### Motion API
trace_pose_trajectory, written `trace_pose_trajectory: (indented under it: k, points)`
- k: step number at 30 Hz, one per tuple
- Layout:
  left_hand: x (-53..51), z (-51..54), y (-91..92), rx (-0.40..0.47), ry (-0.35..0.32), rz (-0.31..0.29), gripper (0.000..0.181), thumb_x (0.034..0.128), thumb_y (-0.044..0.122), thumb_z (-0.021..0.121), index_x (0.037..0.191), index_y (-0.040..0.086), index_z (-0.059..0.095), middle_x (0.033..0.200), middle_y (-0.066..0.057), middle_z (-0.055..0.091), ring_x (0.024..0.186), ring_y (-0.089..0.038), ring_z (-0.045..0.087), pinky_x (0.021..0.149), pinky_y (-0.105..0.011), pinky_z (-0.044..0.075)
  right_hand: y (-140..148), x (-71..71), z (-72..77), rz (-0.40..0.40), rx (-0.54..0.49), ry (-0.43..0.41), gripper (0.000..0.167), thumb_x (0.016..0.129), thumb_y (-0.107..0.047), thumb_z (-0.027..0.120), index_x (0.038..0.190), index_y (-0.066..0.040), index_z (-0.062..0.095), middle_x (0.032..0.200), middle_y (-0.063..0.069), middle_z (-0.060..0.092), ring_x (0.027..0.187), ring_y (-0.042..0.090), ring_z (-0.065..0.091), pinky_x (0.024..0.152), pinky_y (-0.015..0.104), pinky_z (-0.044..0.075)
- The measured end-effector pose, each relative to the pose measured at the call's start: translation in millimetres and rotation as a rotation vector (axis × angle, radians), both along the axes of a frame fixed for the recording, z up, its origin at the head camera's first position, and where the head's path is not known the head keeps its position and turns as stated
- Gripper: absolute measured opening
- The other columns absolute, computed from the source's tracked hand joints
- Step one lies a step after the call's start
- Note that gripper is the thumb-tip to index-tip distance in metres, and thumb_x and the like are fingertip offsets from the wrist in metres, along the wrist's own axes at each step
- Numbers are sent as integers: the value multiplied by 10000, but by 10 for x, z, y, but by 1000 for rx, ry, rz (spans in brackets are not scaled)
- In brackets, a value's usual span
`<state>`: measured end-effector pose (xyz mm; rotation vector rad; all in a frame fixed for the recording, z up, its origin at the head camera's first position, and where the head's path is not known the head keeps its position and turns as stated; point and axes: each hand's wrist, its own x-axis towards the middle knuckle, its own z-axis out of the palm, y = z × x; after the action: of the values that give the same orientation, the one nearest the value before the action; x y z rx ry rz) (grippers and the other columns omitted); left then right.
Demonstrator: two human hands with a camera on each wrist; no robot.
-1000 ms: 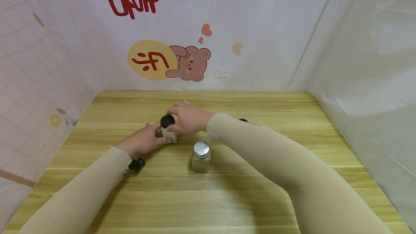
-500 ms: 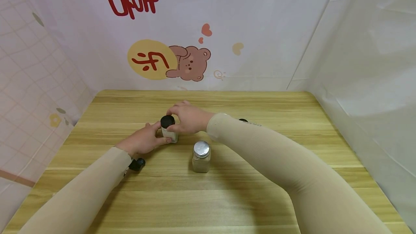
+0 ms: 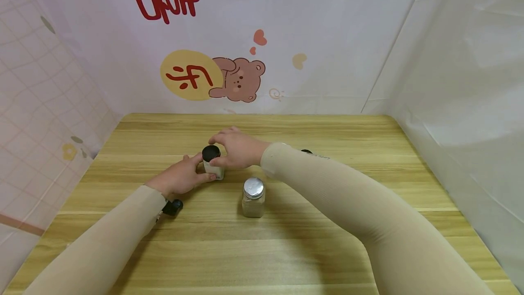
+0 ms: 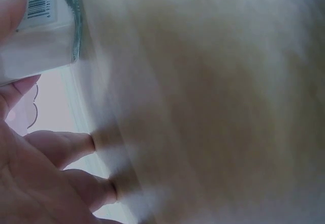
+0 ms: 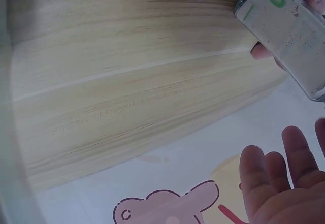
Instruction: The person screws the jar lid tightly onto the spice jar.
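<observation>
held on the wood-grain surface (image 3: 262,258), left of its middle: a small clear jar (image 3: 214,170) with a black lid (image 3: 211,153). upright or nearly so, beyond and left of a silver-lidded jar (image 3: 253,204), and apart from it. cannot tell whether resting fully on the surface. gripped round the body by the left hand (image 3: 180,177), with thumb low on the near side and, in the left wrist view, with some fingers spread away from the wall. pinched at the lid by the right hand (image 3: 239,150), with thumb against the near rim and forefinger by the far one; in the right wrist view, with other fingers apart.

probably glass, judging by the thick, clear base edge: stiff, fairly light, smooth enough to slip in dry fingers, breakable if dropped. best held low, across opposite flat walls, and at the lid by its rim, with thumb and fingers opposed. likely calling for firmness rather than hard squeezing. note also a dark thing (image 3: 306,151), mostly hidden behind the right sleeve (image 3: 319,181).
</observation>
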<state>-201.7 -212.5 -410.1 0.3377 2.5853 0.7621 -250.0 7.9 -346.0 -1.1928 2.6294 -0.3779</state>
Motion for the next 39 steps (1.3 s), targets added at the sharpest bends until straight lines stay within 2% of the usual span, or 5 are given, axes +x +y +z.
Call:
trace_pose_trajectory:
  k: [9,17,25,30,39]
  points:
    - [4,1,2,13,-18,11,898,977,665,622,1695,387,160,1730,-202,227,1524,-663,-37,1123,-870,167,-5,17,12,3,-8,2,514,1014,-430,695,1452,-177,600,1490,29,591,1458,251,443,1220,377,381]
    - [-1,5,13,-3,-2,5,878,980,662,619,1688,416,161,1729,-194,252,1517,-678,-10,1099,-883,197,5,15,15,9,8,-11,598,1018,-425,684,1538,-171,531,1570,53,533,1528,291,383,1263,409,346]
    - [5,1,10,2,-12,15,891,975,668,622,1689,418,152,1734,-190,233,1524,-665,-22,1105,-883,183,-6,15,11,1,1,0,548,1010,-445,701,1450,-138,588,1493,40,592,1458,241,444,1226,363,373]
    - [-2,0,12,-9,-8,12,891,974,671,621,1691,397,170,1732,-190,245,1524,-668,-7,1096,-881,214,7,-2,-3,0,-5,-16,614,1011,-461,690,1515,-144,540,1556,42,549,1510,256,399,1249,380,360]
    - [13,-4,12,2,-12,15,894,970,679,619,1687,427,149,1741,-177,221,1527,-662,-28,1098,-889,180,10,-17,-23,23,-9,8,520,1025,-444,672,1451,-156,597,1491,36,596,1462,246,457,1240,378,354]
